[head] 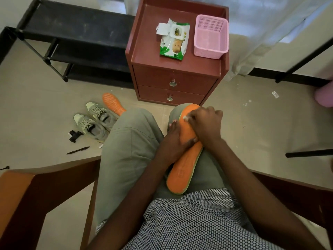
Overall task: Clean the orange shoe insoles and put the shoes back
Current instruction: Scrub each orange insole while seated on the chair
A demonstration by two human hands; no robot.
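Observation:
An orange insole [185, 166] lies along my right thigh, toe end at the knee. My left hand [176, 139] grips its left edge near the middle and presses it down. My right hand [205, 123] is closed on a small white wipe [185, 117] and rests on the insole's toe half. A second orange insole [113, 104] lies on the floor beside two grey-green sneakers [95, 120], left of my knees.
A red-brown nightstand [177, 69] stands ahead, holding an open wet-wipe pack [173, 40] and a pink basket [210, 37]. A black shoe rack [72, 44] is at the left. A pen [77, 150] and a small black object [74, 135] lie on the floor.

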